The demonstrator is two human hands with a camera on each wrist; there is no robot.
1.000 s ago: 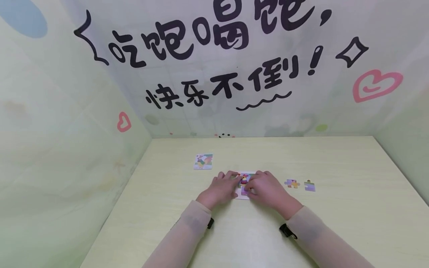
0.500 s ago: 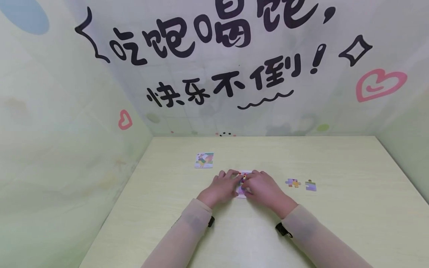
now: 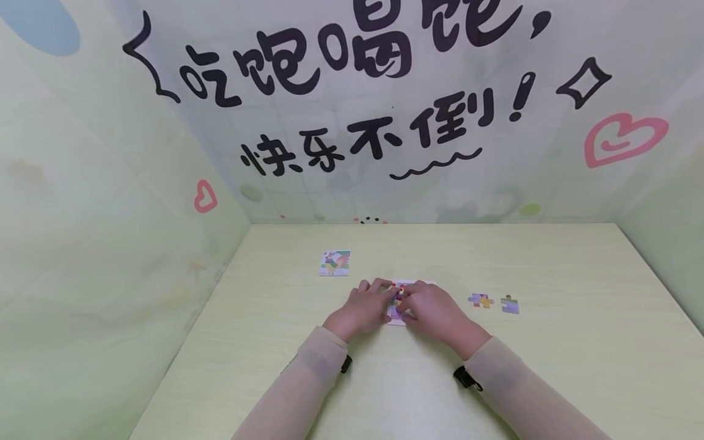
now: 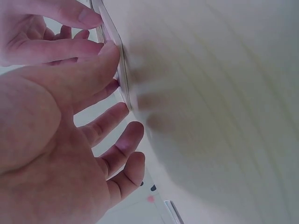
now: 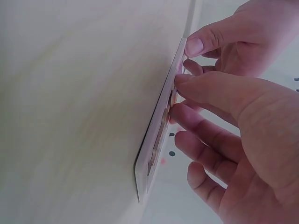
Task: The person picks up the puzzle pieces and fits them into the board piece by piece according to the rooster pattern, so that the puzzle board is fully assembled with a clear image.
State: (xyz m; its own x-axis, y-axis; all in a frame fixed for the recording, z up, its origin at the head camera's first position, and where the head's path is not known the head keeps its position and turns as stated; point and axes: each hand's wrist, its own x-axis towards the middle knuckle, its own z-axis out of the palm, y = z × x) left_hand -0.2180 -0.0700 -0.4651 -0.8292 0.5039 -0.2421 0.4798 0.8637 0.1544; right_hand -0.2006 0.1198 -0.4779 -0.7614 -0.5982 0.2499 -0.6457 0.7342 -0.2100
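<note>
A small jigsaw board (image 3: 395,321) with a pale border and a colourful picture lies on the table in the head view, mostly covered by both hands. My left hand (image 3: 364,308) holds the board's left part, thumb at the near border and fingers toward the far one. From the right, my right hand (image 3: 437,310) reaches over the board. In the right wrist view its thumb and index finger pinch a puzzle piece (image 5: 173,99) at the picture surface; the piece is largely hidden by the fingers. The board's right end (image 5: 145,175) sticks out beyond the hand.
Two loose puzzle pieces lie right of the hands: an orange and purple piece (image 3: 481,300) and a green and lilac piece (image 3: 509,304). Farther back on the left is a partly assembled picture section (image 3: 335,263). A printed cloth wall (image 3: 330,195) borders the table's back.
The right hand has shifted slightly left over the board, covering more of the picture. The left hand keeps its place at the board, and the head view has tilted a little.
</note>
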